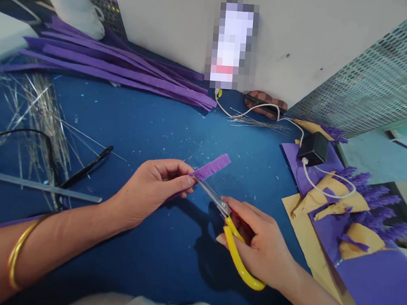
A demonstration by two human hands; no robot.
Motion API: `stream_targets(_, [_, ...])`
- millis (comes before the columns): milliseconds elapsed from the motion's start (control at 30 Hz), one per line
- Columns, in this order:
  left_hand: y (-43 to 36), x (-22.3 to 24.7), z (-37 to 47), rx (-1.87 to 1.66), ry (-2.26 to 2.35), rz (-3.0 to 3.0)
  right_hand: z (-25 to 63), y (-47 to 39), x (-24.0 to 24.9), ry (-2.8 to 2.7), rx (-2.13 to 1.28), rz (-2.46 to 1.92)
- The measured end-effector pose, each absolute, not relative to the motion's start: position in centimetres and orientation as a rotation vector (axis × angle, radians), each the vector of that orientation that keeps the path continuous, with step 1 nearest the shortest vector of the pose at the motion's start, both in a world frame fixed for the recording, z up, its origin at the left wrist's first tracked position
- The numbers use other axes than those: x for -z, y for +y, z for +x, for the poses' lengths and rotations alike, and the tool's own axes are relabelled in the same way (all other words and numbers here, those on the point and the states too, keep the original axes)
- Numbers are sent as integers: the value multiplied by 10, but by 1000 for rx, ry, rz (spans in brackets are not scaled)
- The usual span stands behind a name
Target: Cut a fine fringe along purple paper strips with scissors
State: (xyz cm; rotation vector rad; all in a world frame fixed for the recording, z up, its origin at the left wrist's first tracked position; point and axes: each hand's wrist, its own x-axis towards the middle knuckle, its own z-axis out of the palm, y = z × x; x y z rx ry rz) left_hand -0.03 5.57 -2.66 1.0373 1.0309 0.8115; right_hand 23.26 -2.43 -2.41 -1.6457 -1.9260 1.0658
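Between the thumb and fingers of my left hand [163, 180] is pinched a purple paper strip [212, 166]. Rows of fine cuts run across the strip's outer part, which points up and to the right. My right hand [256, 240] is closed round a pair of scissors [240, 257] with yellow handles. Their metal blades reach the strip right beside my left thumb. Whether the blades are fully closed I cannot make out. More purple strip trails at the left, by my forearm.
Long purple strips [125, 68] lie at the back left, near a white mug [76, 9]. Thin wires [42, 118] and black glasses [87, 167] are at left. A blurred phone [232, 45] leans against the board. Purple flowers [374, 201], paper sheets and a black charger [313, 148] lie right.
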Motion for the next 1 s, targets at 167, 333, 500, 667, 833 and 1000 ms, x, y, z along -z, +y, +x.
stream_targets(167, [55,28,0,-803,1028,1015,233,-24,24,-1935,-1085,-1616])
stream_targets(333, [56,28,0,-799,1019,1003,234,-23,20,-1986,-1061,-1592])
stream_targets(500, [56,28,0,-797,1027,988,234,-24,18,-2041,-1039,-1562])
stream_targets(667, [56,29,-1,-781,1055,952,234,-25,22,-2010,-1056,-1568])
stream_targets(833, [56,30,-1,-769,1040,932,234,-24,24,-2005,-1079,-1544])
stream_targets(1000, [56,30,-2,-761,1037,955,234,-24,25,-1984,-1090,-1564])
